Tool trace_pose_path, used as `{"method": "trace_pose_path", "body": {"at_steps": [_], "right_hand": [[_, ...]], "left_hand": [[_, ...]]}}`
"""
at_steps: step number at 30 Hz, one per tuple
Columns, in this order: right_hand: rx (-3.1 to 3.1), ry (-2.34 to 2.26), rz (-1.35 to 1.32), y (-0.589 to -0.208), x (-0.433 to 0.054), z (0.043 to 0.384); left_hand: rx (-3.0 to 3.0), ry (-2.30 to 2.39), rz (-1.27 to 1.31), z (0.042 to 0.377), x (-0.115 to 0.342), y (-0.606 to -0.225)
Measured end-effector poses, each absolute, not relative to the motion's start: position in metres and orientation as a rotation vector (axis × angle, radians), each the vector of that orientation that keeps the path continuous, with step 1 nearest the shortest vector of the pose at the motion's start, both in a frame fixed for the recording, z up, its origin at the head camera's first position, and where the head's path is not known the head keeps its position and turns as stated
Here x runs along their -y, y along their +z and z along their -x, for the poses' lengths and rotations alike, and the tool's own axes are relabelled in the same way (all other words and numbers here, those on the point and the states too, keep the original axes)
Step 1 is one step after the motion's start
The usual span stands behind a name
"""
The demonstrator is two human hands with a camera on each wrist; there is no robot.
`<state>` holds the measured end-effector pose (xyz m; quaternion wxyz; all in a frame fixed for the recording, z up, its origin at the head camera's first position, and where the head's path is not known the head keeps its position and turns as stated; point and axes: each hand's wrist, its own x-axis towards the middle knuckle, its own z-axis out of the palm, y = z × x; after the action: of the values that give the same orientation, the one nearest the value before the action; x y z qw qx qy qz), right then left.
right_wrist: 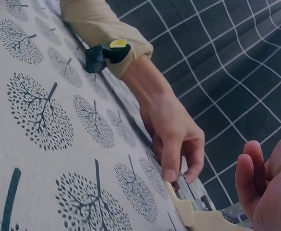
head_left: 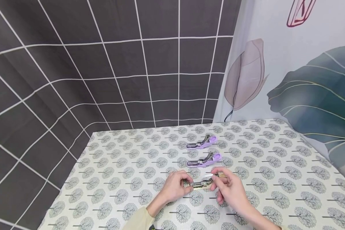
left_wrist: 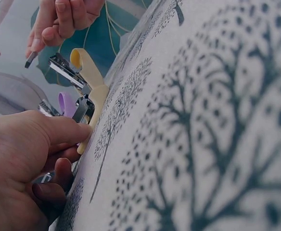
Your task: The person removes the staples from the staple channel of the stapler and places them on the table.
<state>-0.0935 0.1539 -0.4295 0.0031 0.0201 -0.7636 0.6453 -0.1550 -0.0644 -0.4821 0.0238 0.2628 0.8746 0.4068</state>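
Note:
A cream-yellow stapler (head_left: 200, 187) lies on the patterned cloth, its metal top part raised from the base. My left hand (head_left: 175, 186) pinches its left end between thumb and fingers; in the left wrist view the thumb (left_wrist: 70, 131) presses at the base's tip. Over the stapler's other end is my right hand (head_left: 229, 187), its fingertips pinching a small metal strip (left_wrist: 31, 60) that looks like a row of staples. That strip is held apart from the stapler's open metal channel (left_wrist: 66, 69). In the right wrist view the yellow base (right_wrist: 181, 204) shows below the left hand.
Two purple staplers (head_left: 204, 160) (head_left: 202, 143), also raised open, lie in a column beyond the yellow one. A small grey strip (head_left: 222, 145) lies beside the farther one. A dark gridded curtain (head_left: 161, 60) and a leaf-printed curtain (head_left: 276, 64) border the table.

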Motion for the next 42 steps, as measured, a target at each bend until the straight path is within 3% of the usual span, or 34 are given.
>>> {"method": "trace_pose_path", "body": {"at_steps": [42], "right_hand": [[2.463, 1.879, 0.268, -0.444, -0.223, 0.092]], "left_hand": [[-2.69, 1.292, -0.807, 0.154, 0.064, -0.481]]}}
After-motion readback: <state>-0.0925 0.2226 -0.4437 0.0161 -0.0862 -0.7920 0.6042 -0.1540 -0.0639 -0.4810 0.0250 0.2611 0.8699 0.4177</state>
